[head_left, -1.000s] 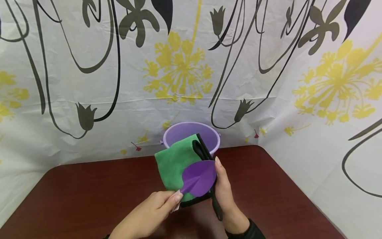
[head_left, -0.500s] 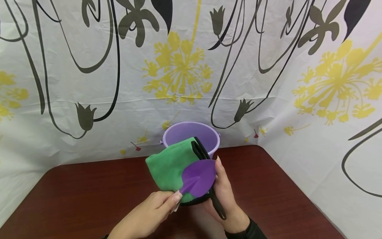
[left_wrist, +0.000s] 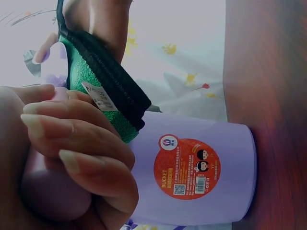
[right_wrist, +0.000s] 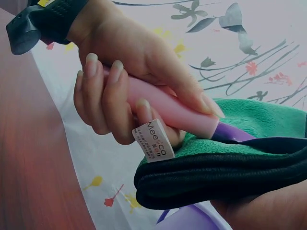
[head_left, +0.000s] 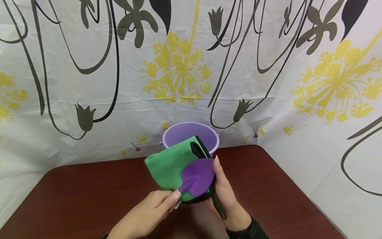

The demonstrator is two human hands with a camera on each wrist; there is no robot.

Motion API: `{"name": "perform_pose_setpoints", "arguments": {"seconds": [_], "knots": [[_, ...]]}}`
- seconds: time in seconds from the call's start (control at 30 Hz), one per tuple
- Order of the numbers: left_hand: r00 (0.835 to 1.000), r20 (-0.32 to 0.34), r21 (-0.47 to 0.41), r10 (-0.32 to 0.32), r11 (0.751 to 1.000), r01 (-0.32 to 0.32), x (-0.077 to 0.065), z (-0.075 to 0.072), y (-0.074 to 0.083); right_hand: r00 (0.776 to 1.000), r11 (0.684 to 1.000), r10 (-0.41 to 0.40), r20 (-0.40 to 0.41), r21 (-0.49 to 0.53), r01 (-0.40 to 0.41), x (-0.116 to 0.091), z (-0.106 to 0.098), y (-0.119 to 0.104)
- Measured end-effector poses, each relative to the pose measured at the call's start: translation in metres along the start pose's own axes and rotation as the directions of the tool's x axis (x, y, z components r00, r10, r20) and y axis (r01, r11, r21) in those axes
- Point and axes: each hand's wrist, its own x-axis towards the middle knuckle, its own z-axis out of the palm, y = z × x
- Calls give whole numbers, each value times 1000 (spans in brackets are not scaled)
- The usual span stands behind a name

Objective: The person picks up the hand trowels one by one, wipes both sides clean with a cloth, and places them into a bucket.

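Observation:
A toy trowel has a purple blade (head_left: 198, 176) and a pink handle (right_wrist: 165, 103). My left hand (head_left: 149, 212) curls its fingers round that handle, and the blade lies over a folded green cloth (head_left: 167, 167) with black edging. My right hand (head_left: 226, 196) grips the cloth from the right side, thumb up near the blade's edge; its other fingers are mostly hidden behind the cloth. A black strap (head_left: 219, 207) hangs down by the right palm. From the cloth's lower edge sticks a white printed tag (right_wrist: 154, 141).
Behind the cloth a light purple bucket (head_left: 191, 129) stands upright at the back of the dark red-brown table (head_left: 98, 189). It bears a round red label (left_wrist: 187, 167). A white sheet (head_left: 137, 109) with plant prints hangs round the table's back and sides.
The cloth's left corner has swung left and slightly down, and the right hand has shifted slightly. The trowel and left hand have stayed nearly in place, as has the bucket.

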Motion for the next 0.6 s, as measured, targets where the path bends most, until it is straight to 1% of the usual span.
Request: {"name": "perform_pose_setpoints", "arguments": {"seconds": [0.1,0.27,0.5,0.6], "knots": [[1000,-15,18,9,1000,-8,0,0,-1,1000,1000,-14,3,-24,14,0,-1,-2],[1000,-28,35,15,999,-14,0,0,-2,1000,997,-8,-17,-72,7,0,-2,-4],[999,-45,53,12,999,-9,0,0,-1,1000,985,-12,-25,-173,8,-1,-1,-8],[999,-49,51,7,999,-5,0,0,-1,1000,986,-9,-25,-168,4,0,-1,-9]]}}
